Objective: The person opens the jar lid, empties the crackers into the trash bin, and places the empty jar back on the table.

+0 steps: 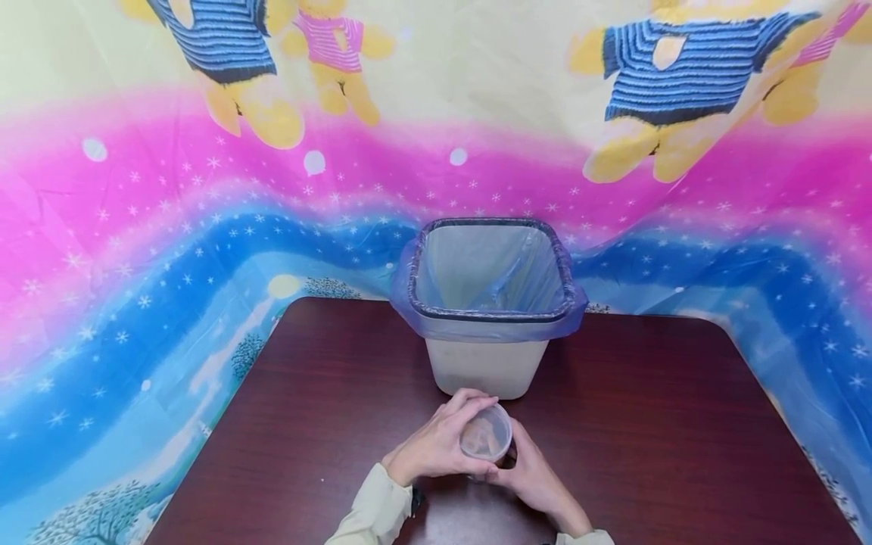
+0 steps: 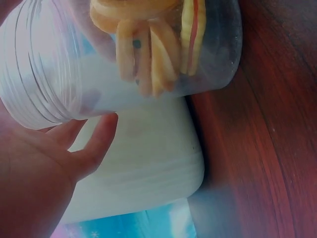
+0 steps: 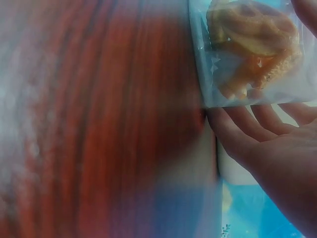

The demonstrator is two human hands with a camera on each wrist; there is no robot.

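Note:
A clear plastic jar (image 1: 487,433) is in both hands, in front of the bin. Its ribbed, see-through lid (image 2: 34,64) faces up toward the head camera. My left hand (image 1: 439,439) grips the jar around the lid, fingers on the far side and thumb on the near side. Lower down, my right hand (image 1: 534,473) holds the jar's side. Through the wall show tan biscuit-like pieces (image 2: 143,54) and a yellow strip with a red line (image 2: 193,37). The right wrist view shows golden snack pieces (image 3: 255,44) near the jar's base.
A pale bin (image 1: 487,363) lined with a bluish plastic bag (image 1: 572,306) stands just beyond the hands, its mouth uncovered. The dark red wooden table (image 1: 668,424) lies beneath. Behind it hangs a cloth (image 1: 436,151) printed with bears and snowflakes.

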